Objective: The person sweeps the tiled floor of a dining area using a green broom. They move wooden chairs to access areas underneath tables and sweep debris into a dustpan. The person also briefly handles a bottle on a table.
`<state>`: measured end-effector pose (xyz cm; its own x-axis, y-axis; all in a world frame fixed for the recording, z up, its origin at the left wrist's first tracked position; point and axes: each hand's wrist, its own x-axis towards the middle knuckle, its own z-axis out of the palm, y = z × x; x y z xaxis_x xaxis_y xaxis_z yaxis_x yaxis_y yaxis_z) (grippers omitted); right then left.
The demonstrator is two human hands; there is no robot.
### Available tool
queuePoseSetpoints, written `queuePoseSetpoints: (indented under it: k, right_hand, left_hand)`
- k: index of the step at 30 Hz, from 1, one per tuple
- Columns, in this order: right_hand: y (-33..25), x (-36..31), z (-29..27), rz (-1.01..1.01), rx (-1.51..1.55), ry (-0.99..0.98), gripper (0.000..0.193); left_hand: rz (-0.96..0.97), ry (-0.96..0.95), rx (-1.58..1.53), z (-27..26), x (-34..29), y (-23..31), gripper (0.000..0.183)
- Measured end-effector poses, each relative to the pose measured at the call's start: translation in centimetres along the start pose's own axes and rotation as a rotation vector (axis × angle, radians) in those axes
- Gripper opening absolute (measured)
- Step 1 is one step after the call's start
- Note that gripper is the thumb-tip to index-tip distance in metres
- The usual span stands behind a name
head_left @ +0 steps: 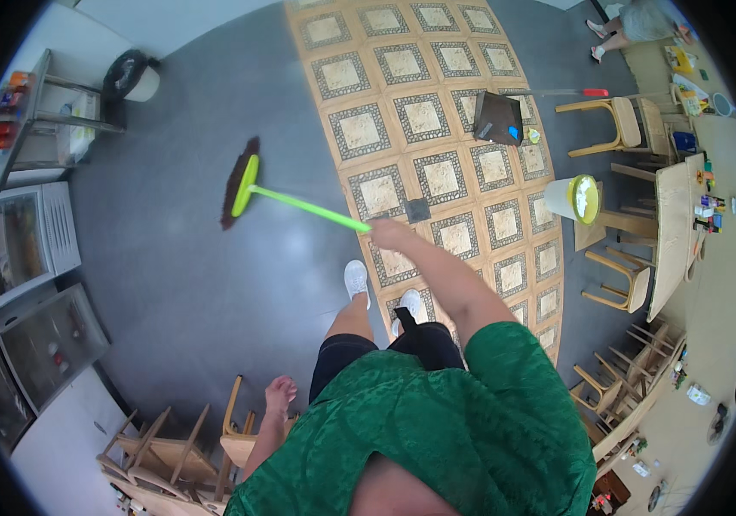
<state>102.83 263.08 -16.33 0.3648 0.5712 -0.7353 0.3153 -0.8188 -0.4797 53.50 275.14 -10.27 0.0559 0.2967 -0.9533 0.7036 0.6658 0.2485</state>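
My right hand (392, 235) is closed round the bright green handle of a broom (308, 206), near the middle of the view. The broom stretches out to the left, and its green head with dark bristles (237, 185) rests on the grey floor. Down at my left side hangs my left hand (280, 396), away from the broom, with its fingers partly curled and nothing visible in it. Ahead on the right, a dark long-handled dustpan (499, 119) with a blue scrap in it lies on the tiled strip.
A white bucket with a yellow rim (570, 199) stands at the right, by wooden chairs (609, 129) and a table (676, 232). Glass-fronted coolers (11, 254) and a metal rack (58, 120) line the left. A black-lined bin (134, 77) stands far left. Another person (639, 24) is far right.
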Motion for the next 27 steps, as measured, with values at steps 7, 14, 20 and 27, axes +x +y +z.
queuePoseSetpoints:
  k: [7,14,20,27]
  right_hand:
    - [16.6,-20.4,-13.0,0.64,-0.313,-0.035,0.043]
    - [19.2,-33.2,-20.1,1.014,-0.326,0.167,0.041]
    - [22.1,-38.8,-4.7,1.11,0.168,0.354,0.051]
    - [12.6,-27.7,2.2,1.224,1.421,0.482,0.039]
  left_hand:
    - [-0.054,-0.114,-0.058,-0.2,3.0,-1.2,0.014]
    - [-0.054,-0.174,0.083,2.6,7.2,8.0,0.016]
    - [0.187,-0.075,0.327,8.0,9.2,25.9,0.018]
    - [0.615,-0.209,0.431,22.3,4.8,51.0,0.021]
